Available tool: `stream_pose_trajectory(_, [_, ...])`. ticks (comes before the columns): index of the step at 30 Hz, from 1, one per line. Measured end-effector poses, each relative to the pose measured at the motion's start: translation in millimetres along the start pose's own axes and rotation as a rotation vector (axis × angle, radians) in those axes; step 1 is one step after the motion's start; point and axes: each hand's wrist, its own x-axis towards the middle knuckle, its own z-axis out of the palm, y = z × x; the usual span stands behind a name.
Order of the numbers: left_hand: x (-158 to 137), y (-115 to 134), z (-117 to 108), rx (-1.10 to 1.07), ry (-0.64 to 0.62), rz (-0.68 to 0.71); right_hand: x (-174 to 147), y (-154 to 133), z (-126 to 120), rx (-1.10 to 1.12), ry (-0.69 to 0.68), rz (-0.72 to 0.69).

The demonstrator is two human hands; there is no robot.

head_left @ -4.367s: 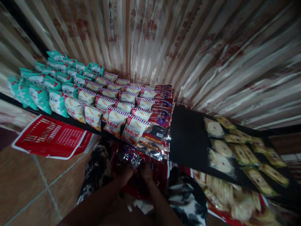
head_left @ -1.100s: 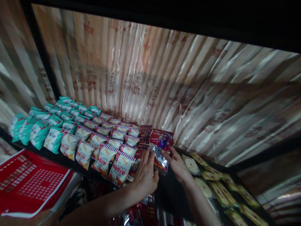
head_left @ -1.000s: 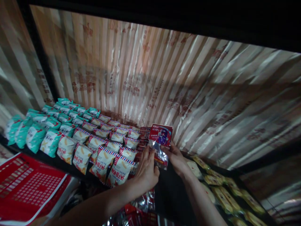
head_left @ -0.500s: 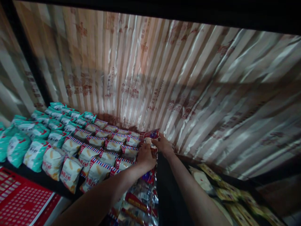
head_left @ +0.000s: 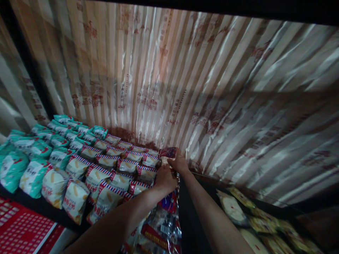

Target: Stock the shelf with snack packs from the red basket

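Observation:
Both my hands meet at the back of the shelf, around a dark red and purple snack packet [head_left: 167,152]. My left hand [head_left: 164,176] has its fingers closed at the packet's lower left. From the right side, my right hand [head_left: 179,163] grips the same packet with thumb and fingers. Below my wrists lie more shiny red and purple packets [head_left: 156,234] in a column. Just left of my hands stand rows of white snack bags [head_left: 127,165] with red and blue striped tops.
Teal snack bags [head_left: 31,146] fill the shelf's left part. A red plastic basket [head_left: 29,225] is at the lower left. Yellow packets [head_left: 265,225] and a pale round-looking pack [head_left: 231,208] lie at the right. Corrugated printed sheeting [head_left: 148,70] stands behind, with a dark frame bar [head_left: 238,14] above.
The purple-red packet at my hands has turned flatter to the view and sits slightly further left. My right hand has shifted a little left. The view has tilted slightly.

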Motion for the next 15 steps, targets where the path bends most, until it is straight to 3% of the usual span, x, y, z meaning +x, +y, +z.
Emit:
stream_pose_trajectory(7, [1,1,3,0.032,-0.044,-0.012,-3,8,5,-0.123,-0.049,-0.005])
stream_pose_trajectory(15, [6,1,6,-0.005,-0.093,-0.037,-11,14,3,-0.120,-0.034,0.012])
